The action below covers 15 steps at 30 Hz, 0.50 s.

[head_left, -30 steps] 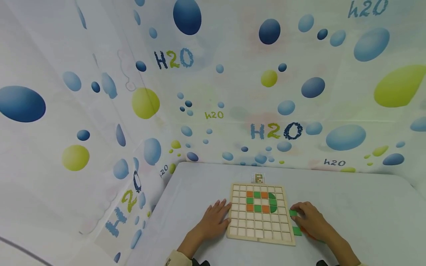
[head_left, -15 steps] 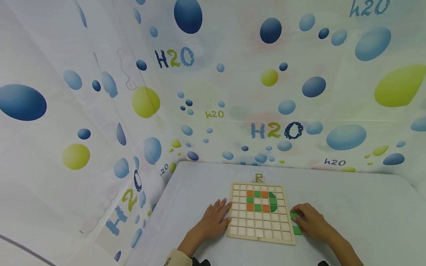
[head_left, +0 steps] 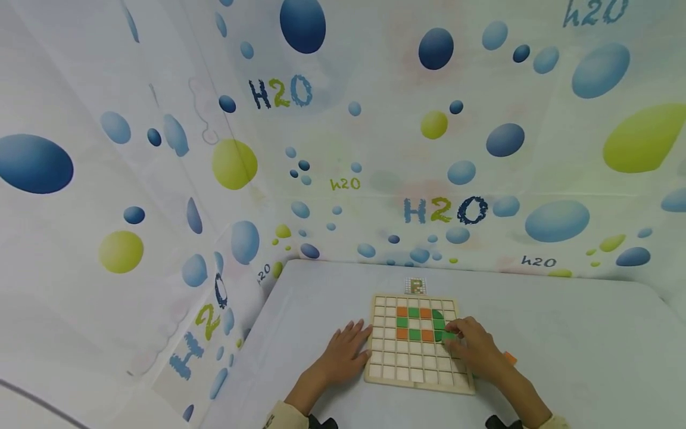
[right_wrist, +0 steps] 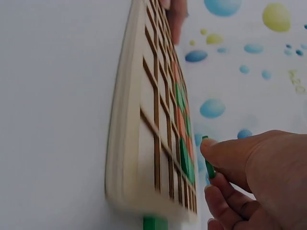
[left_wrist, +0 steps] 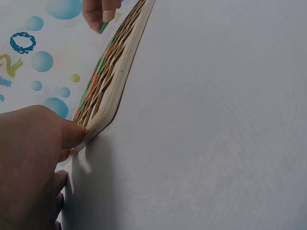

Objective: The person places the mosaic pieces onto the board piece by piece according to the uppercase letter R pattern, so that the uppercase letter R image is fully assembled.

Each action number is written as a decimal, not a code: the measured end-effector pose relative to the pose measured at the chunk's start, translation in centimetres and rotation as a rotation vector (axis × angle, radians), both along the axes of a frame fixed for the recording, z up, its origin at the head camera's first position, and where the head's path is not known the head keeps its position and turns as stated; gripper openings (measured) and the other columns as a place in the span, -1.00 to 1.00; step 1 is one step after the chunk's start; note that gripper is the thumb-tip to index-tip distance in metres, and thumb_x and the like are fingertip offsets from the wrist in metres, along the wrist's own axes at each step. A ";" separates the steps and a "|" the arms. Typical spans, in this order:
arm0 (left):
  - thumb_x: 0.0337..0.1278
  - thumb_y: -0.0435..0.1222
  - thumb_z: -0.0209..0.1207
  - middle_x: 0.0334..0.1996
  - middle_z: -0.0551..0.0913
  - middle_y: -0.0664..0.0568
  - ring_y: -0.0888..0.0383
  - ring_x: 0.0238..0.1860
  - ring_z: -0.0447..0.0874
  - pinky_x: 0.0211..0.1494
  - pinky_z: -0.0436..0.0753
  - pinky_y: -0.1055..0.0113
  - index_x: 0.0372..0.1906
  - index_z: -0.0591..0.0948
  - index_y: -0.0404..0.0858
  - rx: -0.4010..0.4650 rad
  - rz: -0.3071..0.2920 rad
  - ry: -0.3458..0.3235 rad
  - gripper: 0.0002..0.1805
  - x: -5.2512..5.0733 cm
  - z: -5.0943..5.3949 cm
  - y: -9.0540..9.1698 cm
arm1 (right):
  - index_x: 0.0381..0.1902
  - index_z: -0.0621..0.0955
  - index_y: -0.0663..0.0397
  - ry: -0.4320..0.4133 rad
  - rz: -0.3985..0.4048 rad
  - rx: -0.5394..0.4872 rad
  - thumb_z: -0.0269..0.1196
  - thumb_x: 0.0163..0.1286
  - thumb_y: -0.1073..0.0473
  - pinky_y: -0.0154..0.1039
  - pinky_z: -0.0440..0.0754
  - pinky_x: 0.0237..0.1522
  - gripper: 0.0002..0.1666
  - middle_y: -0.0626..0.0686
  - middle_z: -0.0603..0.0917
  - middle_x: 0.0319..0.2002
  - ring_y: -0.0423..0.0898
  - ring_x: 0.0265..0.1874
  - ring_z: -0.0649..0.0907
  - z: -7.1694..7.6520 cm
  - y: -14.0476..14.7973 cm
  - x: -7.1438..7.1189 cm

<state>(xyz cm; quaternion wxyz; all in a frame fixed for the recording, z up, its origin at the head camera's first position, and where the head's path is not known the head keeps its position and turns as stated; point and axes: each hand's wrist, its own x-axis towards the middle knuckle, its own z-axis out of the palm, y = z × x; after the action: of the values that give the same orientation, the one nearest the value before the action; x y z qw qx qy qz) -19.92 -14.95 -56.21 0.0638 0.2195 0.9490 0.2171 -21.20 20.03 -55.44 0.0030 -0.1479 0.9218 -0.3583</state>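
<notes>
The right hand (head_left: 474,347) pinches a small green tile (right_wrist: 209,165) between thumb and fingertips, holding it above the right part of the wooden grid board (head_left: 420,386). The left hand (head_left: 343,356) lies with fingers extended and slightly apart, thumb touching the board's left edge. Orange and green tiles (head_left: 415,335) form a ring in the grid. An orange tile (head_left: 511,358) lies beside the right wrist; a printed pattern card (head_left: 415,286) lies just beyond the board.

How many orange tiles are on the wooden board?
4. In the tile pattern, from the left: far row's first tile, far row's third tile, near row's first tile, near row's third tile. The right hand may hide others.
</notes>
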 end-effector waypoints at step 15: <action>0.65 -0.01 -0.05 0.67 0.18 -0.15 -0.23 0.68 0.07 0.62 0.11 -0.34 0.67 0.25 -0.12 -0.003 0.013 -0.016 -0.34 0.1 0.2 -0.1 | -0.20 0.68 -0.12 0.178 0.062 0.095 0.56 0.25 0.18 -0.13 0.62 -0.18 -0.74 -0.16 0.60 -0.27 -0.19 -0.25 0.59 -0.5 -9.0 0.4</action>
<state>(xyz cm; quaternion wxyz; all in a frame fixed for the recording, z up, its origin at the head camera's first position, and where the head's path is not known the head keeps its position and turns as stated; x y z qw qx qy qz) -19.84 -15.08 -55.99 0.0705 0.2117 0.9502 0.2177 -20.83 11.02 -55.95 -0.0608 -0.2073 0.9294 -0.2992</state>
